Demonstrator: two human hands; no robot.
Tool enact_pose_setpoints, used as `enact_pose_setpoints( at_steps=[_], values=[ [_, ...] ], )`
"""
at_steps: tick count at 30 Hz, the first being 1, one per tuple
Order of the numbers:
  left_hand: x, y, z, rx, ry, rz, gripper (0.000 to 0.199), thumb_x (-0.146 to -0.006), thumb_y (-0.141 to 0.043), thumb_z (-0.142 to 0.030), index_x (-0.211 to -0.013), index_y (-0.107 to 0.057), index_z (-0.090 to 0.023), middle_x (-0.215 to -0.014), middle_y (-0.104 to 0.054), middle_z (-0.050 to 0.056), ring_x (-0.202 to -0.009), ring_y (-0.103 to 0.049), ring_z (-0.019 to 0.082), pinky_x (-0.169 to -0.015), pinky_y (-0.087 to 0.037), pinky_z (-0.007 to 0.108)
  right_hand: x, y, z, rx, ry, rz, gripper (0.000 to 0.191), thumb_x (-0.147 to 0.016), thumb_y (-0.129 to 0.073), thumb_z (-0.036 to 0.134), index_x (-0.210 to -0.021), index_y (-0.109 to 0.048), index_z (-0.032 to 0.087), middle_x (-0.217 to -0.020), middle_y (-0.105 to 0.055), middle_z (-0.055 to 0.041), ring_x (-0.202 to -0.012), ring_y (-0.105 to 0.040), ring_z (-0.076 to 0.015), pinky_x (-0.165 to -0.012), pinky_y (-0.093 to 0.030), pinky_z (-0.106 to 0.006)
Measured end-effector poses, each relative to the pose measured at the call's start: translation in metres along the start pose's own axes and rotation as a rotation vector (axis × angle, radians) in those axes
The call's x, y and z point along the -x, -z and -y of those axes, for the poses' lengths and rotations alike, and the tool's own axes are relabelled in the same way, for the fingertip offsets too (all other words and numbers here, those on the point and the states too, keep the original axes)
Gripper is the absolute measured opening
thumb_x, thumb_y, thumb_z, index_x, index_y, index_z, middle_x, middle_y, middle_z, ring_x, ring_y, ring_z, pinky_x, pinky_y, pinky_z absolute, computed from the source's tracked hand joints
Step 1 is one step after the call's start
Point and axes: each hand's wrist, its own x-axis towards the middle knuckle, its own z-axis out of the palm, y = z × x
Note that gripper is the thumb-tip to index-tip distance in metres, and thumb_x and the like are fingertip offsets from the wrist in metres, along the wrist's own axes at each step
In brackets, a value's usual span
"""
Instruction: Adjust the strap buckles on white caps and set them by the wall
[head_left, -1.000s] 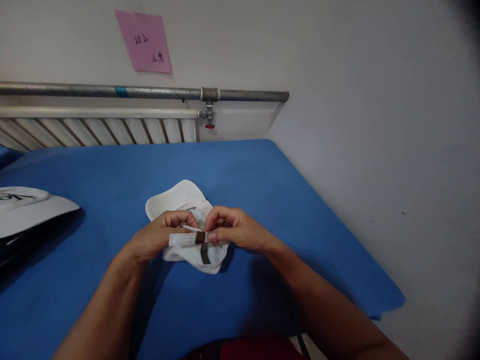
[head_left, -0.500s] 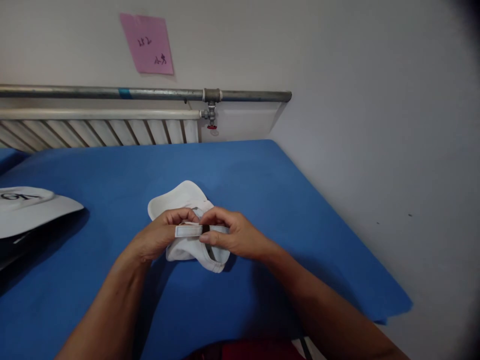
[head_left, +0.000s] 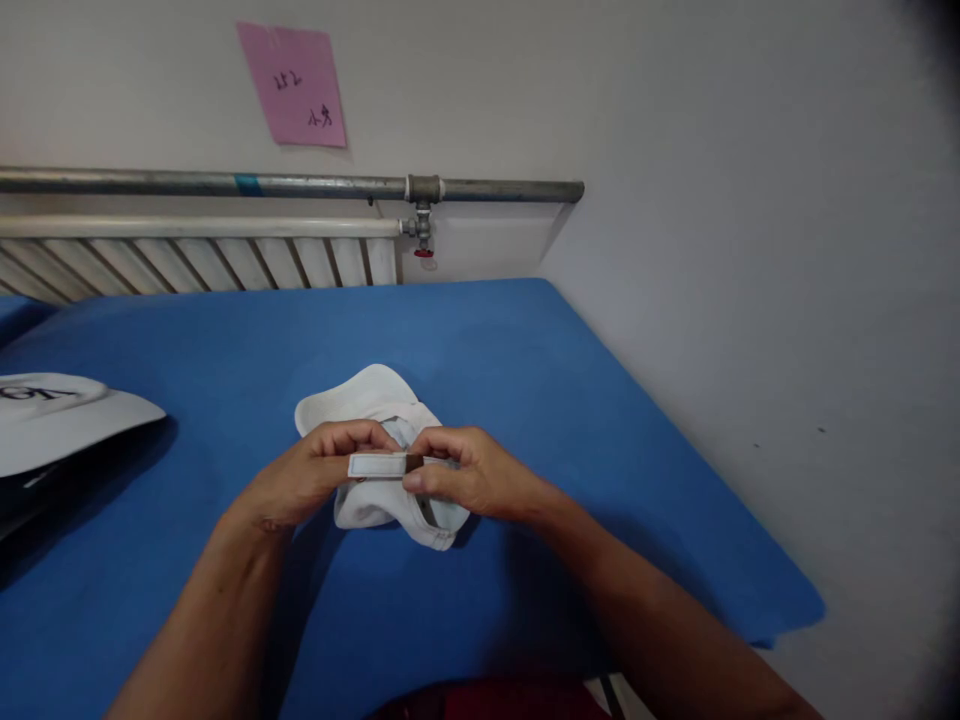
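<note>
A white cap [head_left: 366, 392] lies on the blue table with its brim pointing to the far left and its back strap [head_left: 379, 466] towards me. My left hand [head_left: 315, 465] pinches the left part of the strap between thumb and fingers. At the strap's other side, my right hand [head_left: 472, 472] grips it by a dark brown buckle-like piece [head_left: 414, 462]. The fingertips of both hands almost meet above the cap's opening. Part of the strap is hidden behind my right fingers.
Another white cap [head_left: 75, 420] with dark lettering sits at the left edge of the blue table [head_left: 465, 340]. Behind the table are a radiator [head_left: 225, 262], a metal pipe [head_left: 322, 187] and a valve [head_left: 424, 230]. A pink note [head_left: 294, 88] hangs on the wall; another wall runs along the right.
My right hand has shifted slightly right and down, and more of the cap's opening shows. The brown piece on the strap appears a little wider. The other cap stays put.
</note>
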Motion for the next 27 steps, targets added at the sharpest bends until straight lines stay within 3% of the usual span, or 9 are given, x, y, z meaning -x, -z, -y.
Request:
enact_pose_setpoints(
  at_steps=[10,27],
  values=[
    [-0.001,-0.002,0.001,0.065,-0.021,-0.022,0.014,-0.074,-0.078,-0.028,-0.079,-0.073,-0.015,-0.07,-0.069,0.002,-0.059,-0.06,0.008,-0.057,-0.044,0.016,-0.002,-0.006,-0.005,-0.166,-0.016,-0.024,0.017,-0.071,-0.07,0.028,-0.067,-0.057,0.018,-0.061,-0.049,0.0065,-0.058,-0.044,-0.0082,-0.059,-0.036,-0.023],
    [0.0,-0.006,-0.001,0.138,-0.033,-0.053,0.02,-0.069,-0.081,-0.031,-0.072,-0.072,-0.014,-0.066,-0.067,0.001,-0.056,-0.056,0.008,-0.056,-0.042,0.018,-0.001,-0.021,-0.014,-0.055,0.167,-0.174,0.02,-0.074,-0.065,0.035,-0.068,-0.055,0.019,-0.061,-0.051,0.0044,-0.057,-0.044,-0.01,-0.055,-0.036,-0.023]
  ],
)
